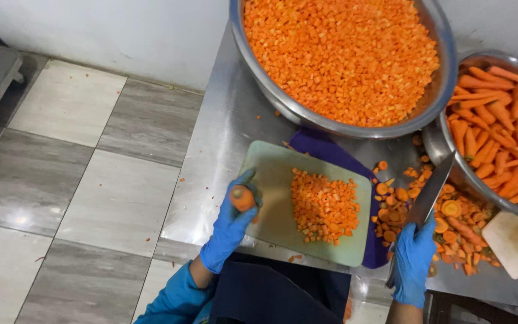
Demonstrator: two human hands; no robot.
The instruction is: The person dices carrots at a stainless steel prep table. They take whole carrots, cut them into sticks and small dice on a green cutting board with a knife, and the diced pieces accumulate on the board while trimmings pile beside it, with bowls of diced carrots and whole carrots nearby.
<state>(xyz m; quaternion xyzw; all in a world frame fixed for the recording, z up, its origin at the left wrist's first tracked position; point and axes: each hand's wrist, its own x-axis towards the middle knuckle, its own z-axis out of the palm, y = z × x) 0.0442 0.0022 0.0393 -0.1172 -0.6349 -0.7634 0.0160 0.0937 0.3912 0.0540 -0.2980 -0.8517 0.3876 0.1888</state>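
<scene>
I saw the steel table take up the right half of the view, with grey and white floor tiles to its left. The biggest thing on it was the wide steel bowl at the top, heaped with diced carrot. A 2nd steel bowl sat at the right edge, touching the 1st and full of whole peeled carrots. Below them lay a pale green cutting board on a purple cloth, carrying 1 pile of carrot cubes. Just right of the board was a scatter of carrot ends and trimmings, and a small white board beyond it.

My left hand, in a blue glove, was closed around a carrot stub — held over the board's left edge. My right hand, also gloved, gripped the handle of a cleaver, blade angled up over the trimmings.
</scene>
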